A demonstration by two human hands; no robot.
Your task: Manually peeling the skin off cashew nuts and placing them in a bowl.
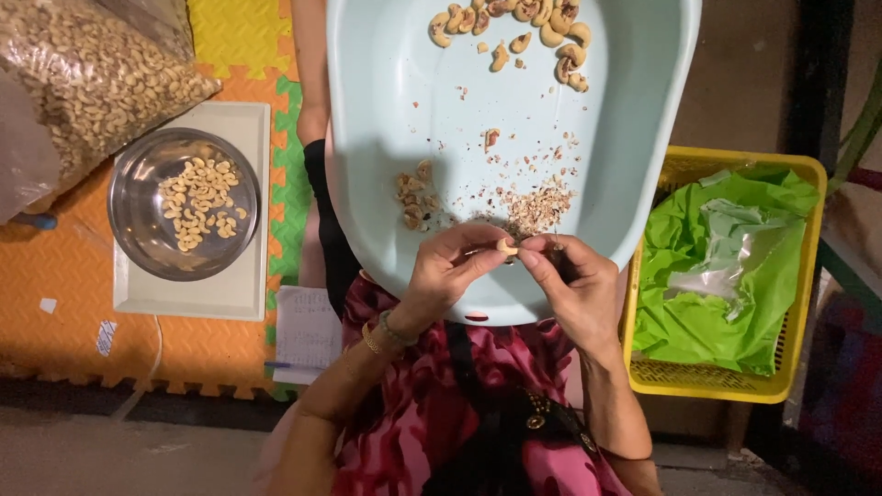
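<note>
Both hands (514, 276) pinch one cashew (506, 246), seemingly lying crosswise over basin (386, 138).

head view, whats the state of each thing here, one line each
left hand: pinching a cashew
right hand: fingertips on the same cashew
tub: on the lap, whole nuts at the far end, husk bits near the hands
steel bowl: on a scale, partly filled with cashews
bag: full of cashews
yellow basket: lined with green plastic

Head camera, steeply downward, close
</note>
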